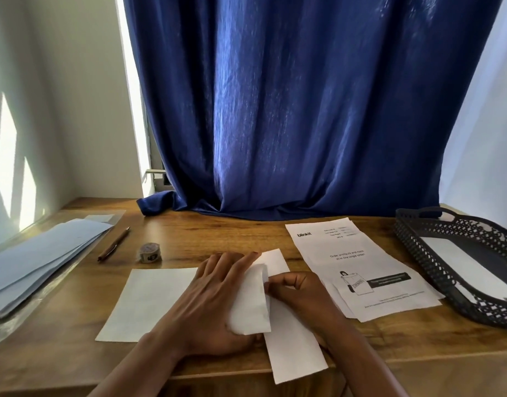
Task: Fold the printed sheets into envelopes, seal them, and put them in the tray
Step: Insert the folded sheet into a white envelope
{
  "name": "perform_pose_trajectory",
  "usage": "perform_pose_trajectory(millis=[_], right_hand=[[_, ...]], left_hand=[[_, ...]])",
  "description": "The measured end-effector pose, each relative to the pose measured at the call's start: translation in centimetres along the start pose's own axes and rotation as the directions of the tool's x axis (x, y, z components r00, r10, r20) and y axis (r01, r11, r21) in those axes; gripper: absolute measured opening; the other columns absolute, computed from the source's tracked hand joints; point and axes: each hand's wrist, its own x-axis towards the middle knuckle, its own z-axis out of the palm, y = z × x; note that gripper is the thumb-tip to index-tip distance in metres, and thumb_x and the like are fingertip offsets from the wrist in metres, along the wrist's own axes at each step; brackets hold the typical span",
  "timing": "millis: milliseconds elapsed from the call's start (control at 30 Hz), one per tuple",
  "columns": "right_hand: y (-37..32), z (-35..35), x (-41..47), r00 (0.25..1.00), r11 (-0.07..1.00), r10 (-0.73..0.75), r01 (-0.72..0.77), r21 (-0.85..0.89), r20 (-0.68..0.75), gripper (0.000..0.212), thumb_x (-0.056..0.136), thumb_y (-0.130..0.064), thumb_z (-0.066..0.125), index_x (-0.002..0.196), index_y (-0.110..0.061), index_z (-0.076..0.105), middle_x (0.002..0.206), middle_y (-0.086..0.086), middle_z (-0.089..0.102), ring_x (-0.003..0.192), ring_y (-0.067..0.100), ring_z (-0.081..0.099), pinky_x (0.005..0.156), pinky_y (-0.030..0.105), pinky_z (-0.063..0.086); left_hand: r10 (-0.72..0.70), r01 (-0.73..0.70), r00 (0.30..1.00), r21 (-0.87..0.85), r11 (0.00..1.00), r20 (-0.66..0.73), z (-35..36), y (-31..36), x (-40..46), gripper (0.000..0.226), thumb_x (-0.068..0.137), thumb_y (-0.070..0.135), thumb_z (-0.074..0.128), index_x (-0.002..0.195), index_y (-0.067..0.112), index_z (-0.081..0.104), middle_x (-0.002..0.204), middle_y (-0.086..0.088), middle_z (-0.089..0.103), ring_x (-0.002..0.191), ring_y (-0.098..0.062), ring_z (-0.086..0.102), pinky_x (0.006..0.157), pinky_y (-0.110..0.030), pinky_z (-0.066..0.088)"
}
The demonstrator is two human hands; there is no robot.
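On the tabletop (218, 233) I see a stack of envelopes (43, 253) at far left, then a pen (114, 244) and tape roll (149, 252), a sheet (149, 302) under my hands in the middle, printed sheets (361, 270) to its right, and the tray (458, 253) at far right holding an envelope, with a curtain (304, 110) behind.

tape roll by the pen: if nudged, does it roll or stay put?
The tape roll seems to rest on its curved edge on the table, so a sideways nudge would probably roll it, perhaps toward the pen. It looks small and hollow, so likely light. Narrow as it is, a push on its face might tip it flat.
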Motion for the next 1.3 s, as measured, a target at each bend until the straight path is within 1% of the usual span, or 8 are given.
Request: perform_pose_trajectory(millis=[200,300,367,533,700,833,967,1300], right_hand=[[-1.2,-0.8,0.0,0.994,0.996,-0.088,0.086,-0.029,-0.069,0.021,0.084,-0.054,0.07,0.102,-0.048,0.078,0.115,-0.023,0.073,0.099,0.002,0.068,0.079,0.016,0.05],[-2.1,-3.0,-0.2,0.982,0.945,-0.154,0.115,-0.307,-0.106,0.064,0.095,-0.047,0.064,0.15,-0.056,0.032,0.141,-0.025,0.036,0.122,0.005,0.05,0.097,0.023,0.045],[-2.9,-4.6,-0.8,0.991,0.931,-0.093,0.052,-0.361,-0.095,0.088,0.091,-0.055,0.065,0.157,-0.053,0.007,0.139,-0.021,0.033,0.119,0.01,0.055,0.092,0.029,0.052],[-4.6,-7.9,-2.2,0.999,0.929,0.004,0.013,-0.37,0.045,0.065,0.076,-0.064,0.06,0.134,-0.034,0.054,0.114,-0.024,0.069,0.091,0.0,0.073,0.071,0.016,0.059],[-5.7,-8.1,-2.5,0.988,0.895,0.073,-0.005,-0.446,0.136,0.063,0.076,-0.069,0.052,0.131,-0.039,0.054,0.121,-0.025,0.065,0.099,-0.002,0.069,0.079,0.013,0.055],[-5.9,-7.7,-2.2,0.98,0.864,0.117,-0.02,-0.503,0.163,0.056,0.085,-0.067,0.054,0.134,-0.04,0.052,0.127,-0.02,0.064,0.106,0.004,0.068,0.096,0.028,0.056],[-6.1,-7.2,-2.0,0.959,0.841,0.158,-0.005,-0.542,0.236,0.028,0.089,-0.065,0.057,0.113,-0.049,0.057,0.111,-0.032,0.062,0.093,-0.008,0.069,0.076,0.013,0.055],[-10.3,-6.9,0.7,0.859,0.744,0.263,0.109,-0.659,0.438,0.021,0.1,-0.043,0.061,0.118,-0.034,0.068,0.111,-0.013,0.074,0.099,0.005,0.072,0.084,0.022,0.058]], left_hand=[[-0.038,0.038,0.998,0.008,0.999,-0.043,-0.4,-0.3,-0.3,0.122,0.064,0.077,0.073,0.16,0.041,0.008,0.146,0.019,0.03,0.126,-0.005,0.028,0.112,-0.032,0.031],[-0.082,0.083,0.995,0.003,0.997,-0.055,-0.2,-0.6,-0.2,0.124,0.064,0.08,0.072,0.159,0.045,0.001,0.15,0.019,0.026,0.129,-0.001,0.02,0.112,-0.032,0.026],[-0.093,0.094,0.993,0.007,0.996,-0.075,-0.1,-0.8,-0.2,0.125,0.063,0.083,0.071,0.16,0.044,0.001,0.151,0.018,0.025,0.13,0.0,0.017,0.112,-0.032,0.023],[-0.085,0.091,0.989,0.044,0.995,-0.12,0.0,-0.7,-0.2,0.125,0.062,0.087,0.068,0.161,0.04,0.008,0.15,0.013,0.03,0.131,-0.005,0.021,0.111,-0.035,0.024],[-0.056,0.065,0.99,0.07,0.995,-0.132,0.0,-0.3,-0.2,0.123,0.063,0.083,0.069,0.161,0.036,0.012,0.15,0.008,0.032,0.133,-0.011,0.026,0.111,-0.034,0.024],[-0.044,0.053,0.991,0.071,0.996,-0.124,-0.1,-0.1,-0.3,0.122,0.064,0.083,0.069,0.161,0.035,0.012,0.152,0.007,0.031,0.135,-0.013,0.027,0.113,-0.035,0.025],[-0.038,0.048,0.992,0.075,0.996,-0.122,-0.2,0.0,-0.3,0.121,0.065,0.082,0.069,0.161,0.036,0.011,0.152,0.007,0.03,0.136,-0.014,0.026,0.115,-0.037,0.024],[-0.009,0.021,0.992,0.09,0.996,-0.129,0.0,0.1,-0.2,0.116,0.066,0.078,0.069,0.159,0.033,0.016,0.148,0.006,0.035,0.134,-0.016,0.031,0.114,-0.039,0.028]])
